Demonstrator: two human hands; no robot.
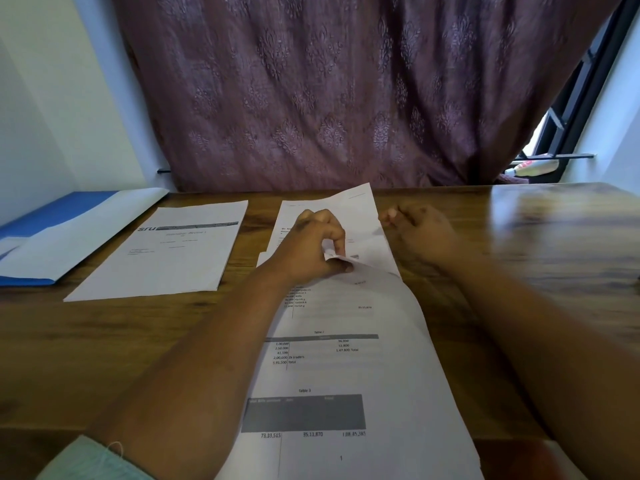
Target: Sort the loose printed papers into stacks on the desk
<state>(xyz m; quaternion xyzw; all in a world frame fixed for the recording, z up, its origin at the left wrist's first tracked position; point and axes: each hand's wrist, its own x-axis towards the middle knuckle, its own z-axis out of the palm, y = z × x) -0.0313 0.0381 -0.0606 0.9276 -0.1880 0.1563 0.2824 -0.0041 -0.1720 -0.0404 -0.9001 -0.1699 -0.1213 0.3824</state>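
While maroon patterned curtain [311, 91] is hanging behind, wooden surface [104, 341] is carrying blue folder [52, 223] at far left, beside it stack headed "sru" [162, 251]. Printed sheet with tables [346, 375] is lying centre, near edge. Left hand [313, 244] is pinching lifted sheet [360, 233] above far centre stack. Right hand [420, 230] is hovering beside, fingers loosely curled, gripping nothing.

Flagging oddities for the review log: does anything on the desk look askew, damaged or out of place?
One thing: the left hand pinches a crumpled top edge of the table sheet, and another sheet behind it lies tilted and lifted. The right hand, blurred, sits beside it. The SRU stack and blue folder lie flat.
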